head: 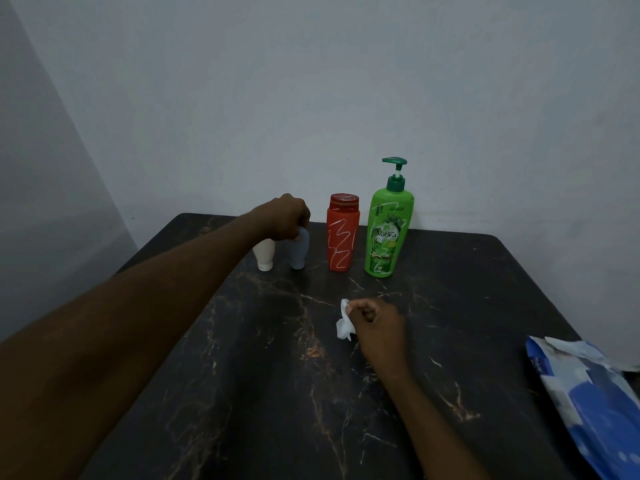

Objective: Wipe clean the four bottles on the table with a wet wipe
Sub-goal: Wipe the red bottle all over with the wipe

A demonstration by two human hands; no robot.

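A person's left hand [289, 216] was extended over a dark table [277, 375], fingers curled down around the top of a small grey-blue tube [300, 252]. A white tube [265, 256] stood just left of those fingers, and a red bottle [342, 237] and a green pump bottle [388, 233] to their right. The right hand [375, 323] pinched a crumpled wet wipe [344, 322] between thumb and fingertips. The grey-blue tube looked light, soft and easily tipped, so it was probably best held around its upper body.
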